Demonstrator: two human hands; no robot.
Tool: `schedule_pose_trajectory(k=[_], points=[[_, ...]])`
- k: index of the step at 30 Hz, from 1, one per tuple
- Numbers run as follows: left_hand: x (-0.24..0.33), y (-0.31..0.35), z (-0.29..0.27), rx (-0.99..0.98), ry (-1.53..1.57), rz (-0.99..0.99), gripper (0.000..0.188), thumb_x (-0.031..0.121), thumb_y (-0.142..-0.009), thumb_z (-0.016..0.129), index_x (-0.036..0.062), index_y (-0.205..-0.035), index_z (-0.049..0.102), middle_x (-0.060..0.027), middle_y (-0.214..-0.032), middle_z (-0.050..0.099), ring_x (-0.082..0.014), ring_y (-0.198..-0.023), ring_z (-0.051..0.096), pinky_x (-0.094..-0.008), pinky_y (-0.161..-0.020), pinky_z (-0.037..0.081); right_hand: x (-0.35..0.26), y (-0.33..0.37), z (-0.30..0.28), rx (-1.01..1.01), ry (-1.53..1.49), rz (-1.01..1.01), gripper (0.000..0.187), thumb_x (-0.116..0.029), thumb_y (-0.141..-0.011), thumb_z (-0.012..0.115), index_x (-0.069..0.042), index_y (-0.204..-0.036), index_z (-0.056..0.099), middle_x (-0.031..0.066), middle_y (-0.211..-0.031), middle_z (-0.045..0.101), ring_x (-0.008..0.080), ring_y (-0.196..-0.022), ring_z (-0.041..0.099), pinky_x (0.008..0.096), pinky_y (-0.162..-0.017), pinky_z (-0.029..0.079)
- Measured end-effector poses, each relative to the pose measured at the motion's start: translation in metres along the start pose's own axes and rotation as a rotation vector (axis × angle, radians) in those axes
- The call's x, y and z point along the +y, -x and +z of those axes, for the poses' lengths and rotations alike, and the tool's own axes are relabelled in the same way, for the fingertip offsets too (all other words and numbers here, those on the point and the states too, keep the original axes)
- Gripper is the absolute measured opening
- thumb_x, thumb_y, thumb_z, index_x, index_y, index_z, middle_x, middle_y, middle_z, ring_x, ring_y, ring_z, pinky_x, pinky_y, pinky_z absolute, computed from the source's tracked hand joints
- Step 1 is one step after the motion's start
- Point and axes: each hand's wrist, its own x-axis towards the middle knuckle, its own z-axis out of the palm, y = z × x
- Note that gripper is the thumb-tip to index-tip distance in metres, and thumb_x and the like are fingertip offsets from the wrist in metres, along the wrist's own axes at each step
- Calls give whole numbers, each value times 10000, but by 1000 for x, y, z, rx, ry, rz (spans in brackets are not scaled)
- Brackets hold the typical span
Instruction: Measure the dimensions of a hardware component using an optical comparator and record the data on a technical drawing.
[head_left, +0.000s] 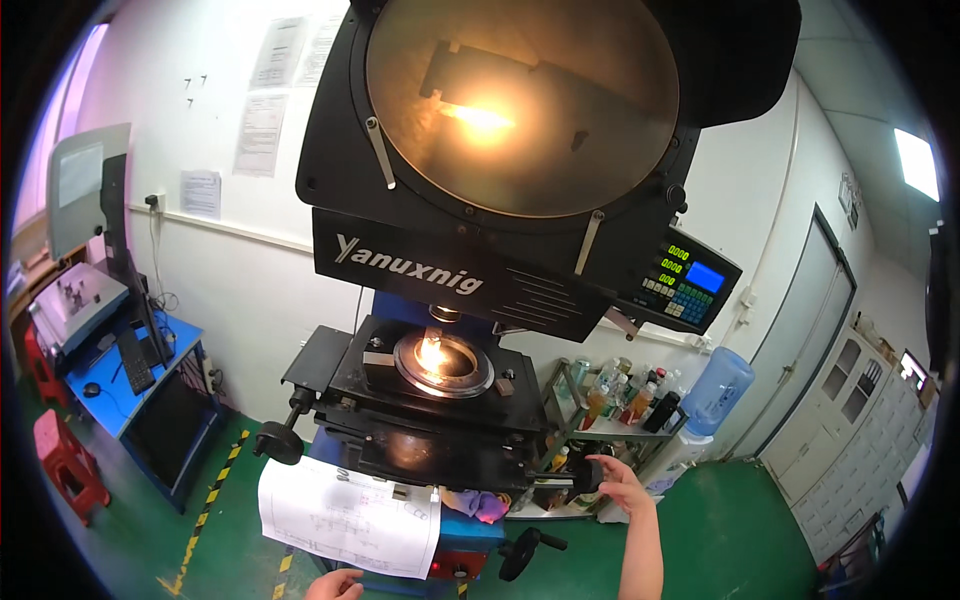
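Note:
A large black profile projector (345, 170) stands before me, its round screen (600, 110) lit with a dark part outline and a bright glow. Below it, a round glass stage (480, 385) sits on a black table, with a small brightly lit piece (432, 355) on it. My right hand (622, 490) is closed on the black knob (589, 474) at the table's right side. Low in the view, my left hand (335, 585) is partly cut off, its visible fingers loosely bent with nothing seen in them. It is near a printed drawing sheet (350, 520).
Another handwheel (279, 442) juts out at the left, and a crank wheel (518, 555) sits low right. A digital readout (688, 280) hangs at the right. Bottles crowd a shelf (620, 430) beside a water dispenser (720, 390). A blue desk (170, 350) and red stools (68, 465) stand left.

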Motion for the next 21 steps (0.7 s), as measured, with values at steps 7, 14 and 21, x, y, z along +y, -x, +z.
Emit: schedule_pose_trajectory(k=[7, 14, 21], points=[[-21, -1, 12, 70, 5, -8, 263, 164, -765, 478, 46, -999, 502, -111, -801, 568, -183, -732, 535, -282, -651, 422, 22, -10, -32, 164, 33, 129, 406, -234, -728, 508, -4, -1059, 459, 52, -946, 529, 138, -847, 509, 256, -725, 397], [-16, 8, 0, 70, -9, -58, 274, 182, -768, 471, 54, -1009, 495, -103, -746, 555, -175, -668, 520, -280, -610, 418, 28, -8, -12, 350, 307, -22, 365, -328, -812, 360, 3, -822, 513, 54, -631, 537, 129, -510, 508, 245, -478, 409], [-12, 13, -6, 88, -10, -14, 280, 195, -768, 471, 56, -1009, 493, -115, -745, 555, -192, -674, 528, -285, -612, 419, 48, -13, -2, 497, 400, -53, 319, -237, -830, 342, -6, -655, 476, 34, -507, 450, 101, -407, 405, 233, -394, 335]])
